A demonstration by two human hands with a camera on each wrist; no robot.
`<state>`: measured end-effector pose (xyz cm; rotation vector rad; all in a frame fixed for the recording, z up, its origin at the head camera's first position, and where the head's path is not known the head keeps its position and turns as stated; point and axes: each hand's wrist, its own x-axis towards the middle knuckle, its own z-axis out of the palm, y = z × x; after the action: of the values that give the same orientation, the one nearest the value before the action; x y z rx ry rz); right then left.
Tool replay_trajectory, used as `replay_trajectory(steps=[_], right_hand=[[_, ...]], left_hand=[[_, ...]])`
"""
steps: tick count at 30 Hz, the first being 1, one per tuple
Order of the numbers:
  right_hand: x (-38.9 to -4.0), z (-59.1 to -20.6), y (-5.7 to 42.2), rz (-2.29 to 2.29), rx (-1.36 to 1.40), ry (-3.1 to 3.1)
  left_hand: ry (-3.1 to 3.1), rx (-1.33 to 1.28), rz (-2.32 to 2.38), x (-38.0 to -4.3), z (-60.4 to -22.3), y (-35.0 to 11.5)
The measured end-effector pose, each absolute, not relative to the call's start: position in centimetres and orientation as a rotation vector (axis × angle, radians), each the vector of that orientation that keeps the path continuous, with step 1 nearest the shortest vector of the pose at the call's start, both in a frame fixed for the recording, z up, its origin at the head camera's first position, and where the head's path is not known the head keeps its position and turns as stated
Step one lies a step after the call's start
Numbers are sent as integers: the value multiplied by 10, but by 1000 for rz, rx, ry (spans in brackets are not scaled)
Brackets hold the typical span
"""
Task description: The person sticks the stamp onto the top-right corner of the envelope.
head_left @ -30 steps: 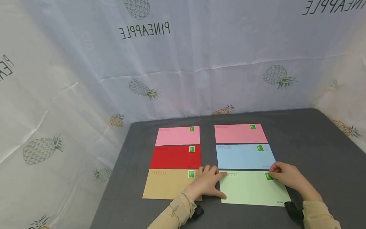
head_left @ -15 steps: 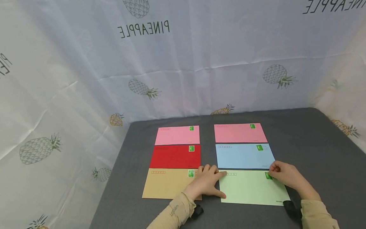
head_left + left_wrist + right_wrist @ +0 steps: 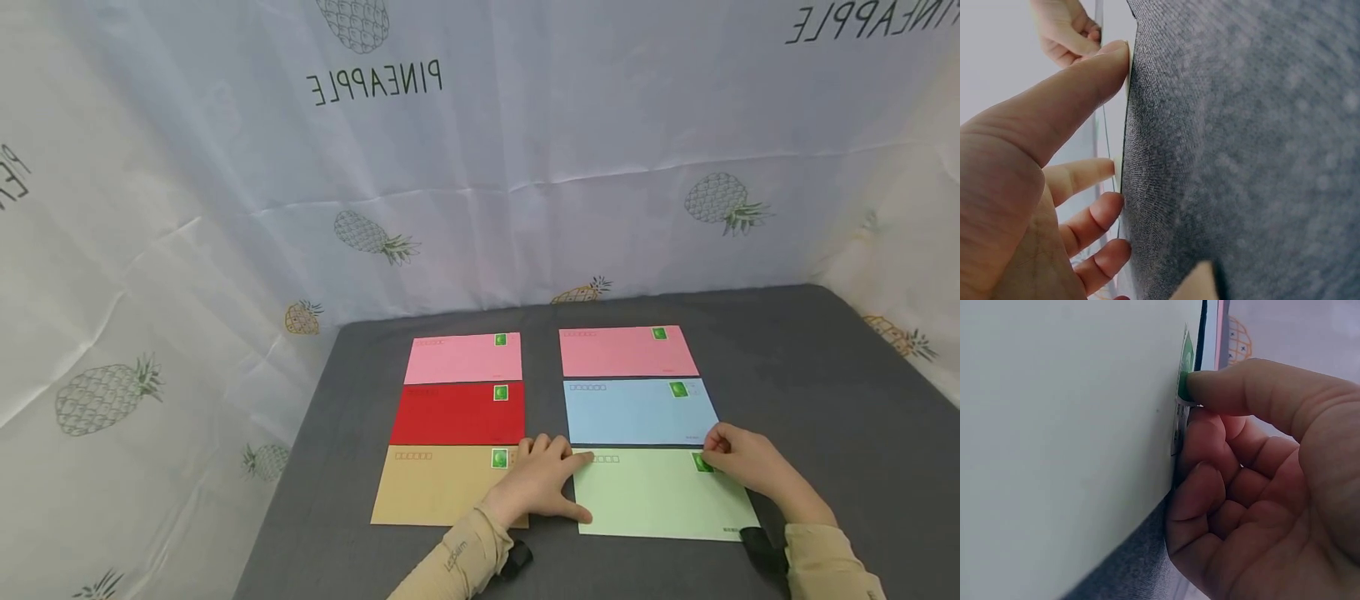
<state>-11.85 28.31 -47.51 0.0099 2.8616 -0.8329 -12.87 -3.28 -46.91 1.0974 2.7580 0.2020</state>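
Note:
A pale green envelope (image 3: 660, 504) lies flat at the near right of the dark table, in front of the person. My left hand (image 3: 538, 482) spreads its fingers at the envelope's left side, thumb and forefinger touching that edge; in the left wrist view the thumb (image 3: 1107, 62) rests on its border. At the upper right corner, my right hand (image 3: 753, 460) pinches a small green postage stamp (image 3: 701, 462). Seen from the right wrist, the thumb tip lies on the stamp (image 3: 1186, 369) and the other fingers are curled in beneath it.
Behind the green envelope lie a blue envelope (image 3: 637, 417) and a pink one (image 3: 622, 354). The left column holds a pink envelope (image 3: 457, 362), a red one (image 3: 450, 417) and a tan one (image 3: 431, 492), all stamped. A pineapple-print cloth (image 3: 480, 125) hangs beyond the table.

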Motion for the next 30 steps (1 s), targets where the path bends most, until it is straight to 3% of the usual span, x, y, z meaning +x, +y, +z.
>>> replay_trajectory(steps=[30], right_hand=[[-119,-474,280,-794,-1,2861]], left_hand=[[2764,1098,196,-129,-469,-33]])
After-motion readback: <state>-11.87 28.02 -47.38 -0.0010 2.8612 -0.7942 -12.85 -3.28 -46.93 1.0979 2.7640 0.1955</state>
